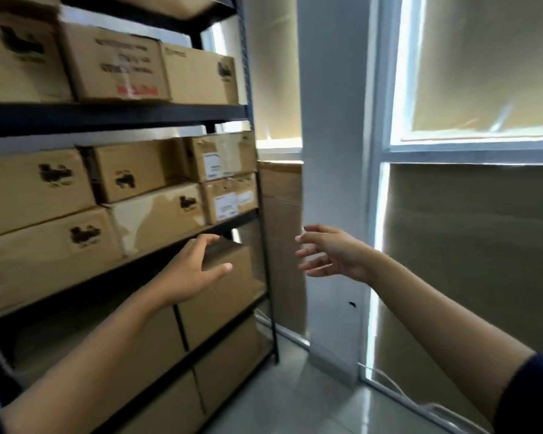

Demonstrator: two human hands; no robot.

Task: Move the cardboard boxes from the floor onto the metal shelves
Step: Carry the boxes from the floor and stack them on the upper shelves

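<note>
A black metal shelf unit fills the left half of the view, its levels packed with brown cardboard boxes. A plain cardboard box sits on the third level at the right end. My left hand hovers in front of that box's upper left corner with fingers spread and loosely bent, holding nothing. My right hand is in the air to the right of the shelf post, fingers spread, also holding nothing. Whether my left hand touches the box is unclear.
More boxes stand on the upper levels and on the bottom level. A tall carton leans behind the shelf by a white pillar. Covered windows fill the right. Tiled floor and a white cable lie below.
</note>
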